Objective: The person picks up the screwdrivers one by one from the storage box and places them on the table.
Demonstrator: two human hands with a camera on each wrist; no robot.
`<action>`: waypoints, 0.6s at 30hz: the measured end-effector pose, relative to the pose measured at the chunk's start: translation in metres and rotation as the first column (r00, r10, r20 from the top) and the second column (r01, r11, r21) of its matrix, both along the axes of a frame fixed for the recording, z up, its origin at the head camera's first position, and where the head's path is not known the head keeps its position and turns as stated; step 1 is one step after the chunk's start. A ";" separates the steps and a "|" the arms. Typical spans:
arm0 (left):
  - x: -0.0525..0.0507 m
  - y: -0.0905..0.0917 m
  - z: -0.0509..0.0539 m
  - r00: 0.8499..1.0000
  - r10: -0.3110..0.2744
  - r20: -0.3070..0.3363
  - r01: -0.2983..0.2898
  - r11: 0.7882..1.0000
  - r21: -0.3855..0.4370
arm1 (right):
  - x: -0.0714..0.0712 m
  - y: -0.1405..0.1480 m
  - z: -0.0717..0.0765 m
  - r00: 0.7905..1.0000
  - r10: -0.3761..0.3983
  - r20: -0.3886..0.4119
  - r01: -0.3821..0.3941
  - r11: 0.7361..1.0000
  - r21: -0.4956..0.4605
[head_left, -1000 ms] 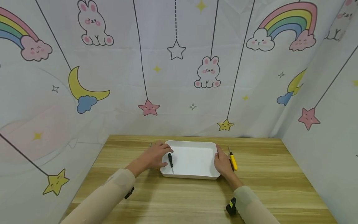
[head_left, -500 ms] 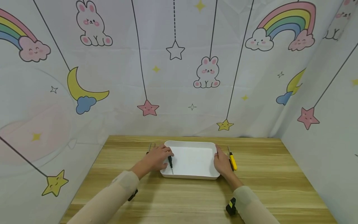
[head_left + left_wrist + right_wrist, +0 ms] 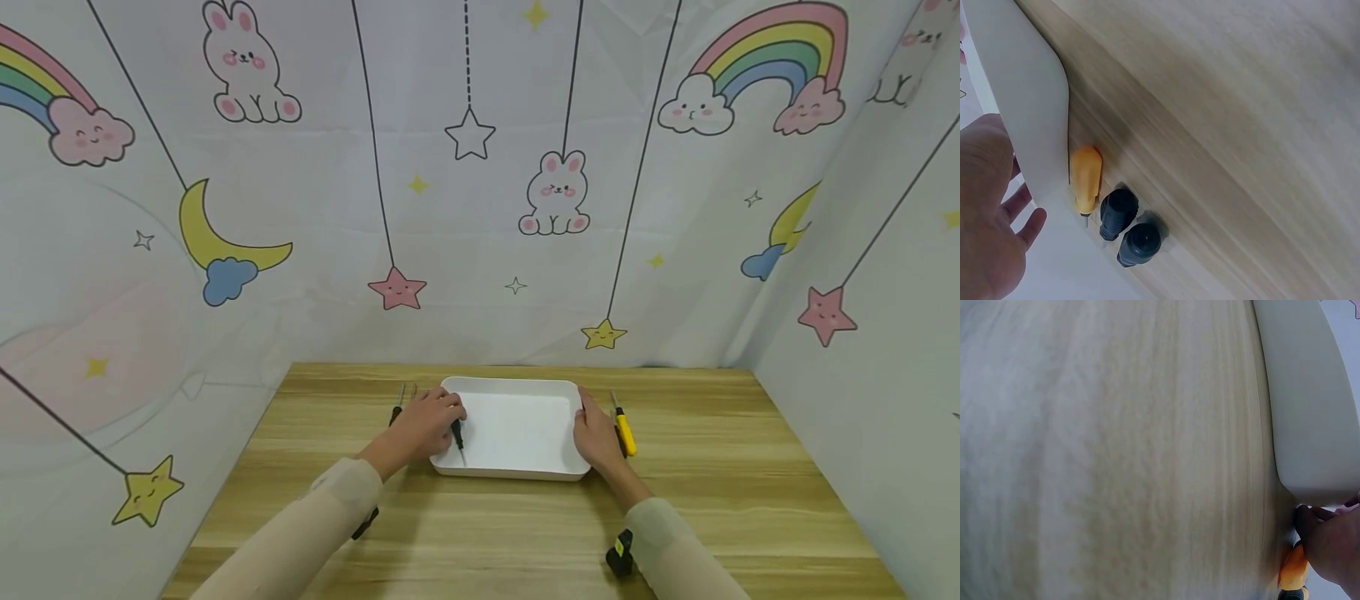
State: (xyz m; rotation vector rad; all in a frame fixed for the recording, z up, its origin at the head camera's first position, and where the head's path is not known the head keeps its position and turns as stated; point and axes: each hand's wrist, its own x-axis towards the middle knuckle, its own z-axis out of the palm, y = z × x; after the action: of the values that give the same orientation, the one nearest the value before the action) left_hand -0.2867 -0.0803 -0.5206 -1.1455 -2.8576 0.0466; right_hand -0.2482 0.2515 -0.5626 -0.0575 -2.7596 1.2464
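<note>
A white tray sits on the wooden table. Inside its left end lies a small black-handled screwdriver, its shaft pointing toward me. My left hand reaches over the tray's left wall, fingers curled at the screwdriver's handle, which they partly cover. In the left wrist view the left hand is above the tray wall; the screwdriver is hidden there. My right hand grips the tray's right side. The right wrist view shows that right hand at the tray's corner.
Left of the tray lie an orange-handled screwdriver and two black-handled tools. A yellow-handled screwdriver and a dark handle lie right of it. Behind the wooden table hangs a printed cloth.
My left hand has moved slightly right, and its fingers have closed in around the screwdriver's handle. The right hand and tray have stayed in place.
</note>
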 end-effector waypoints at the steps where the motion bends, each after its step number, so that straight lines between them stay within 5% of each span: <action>1: 0.000 0.000 0.000 1.000 0.004 -0.001 -0.004 1.000 0.000 | 0.000 0.000 0.000 1.000 0.001 0.000 -0.001 1.000 0.000; 18: -0.002 0.003 -0.005 0.999 0.014 -0.041 -0.016 0.999 -0.030 | 0.000 -0.001 -0.001 1.000 0.003 0.004 -0.003 1.000 -0.008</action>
State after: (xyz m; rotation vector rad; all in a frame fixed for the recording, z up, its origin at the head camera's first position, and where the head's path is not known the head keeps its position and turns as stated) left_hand -0.2885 -0.0771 -0.5259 -1.1152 -2.8392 0.1140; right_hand -0.2479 0.2510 -0.5633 -0.0567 -2.7592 1.2587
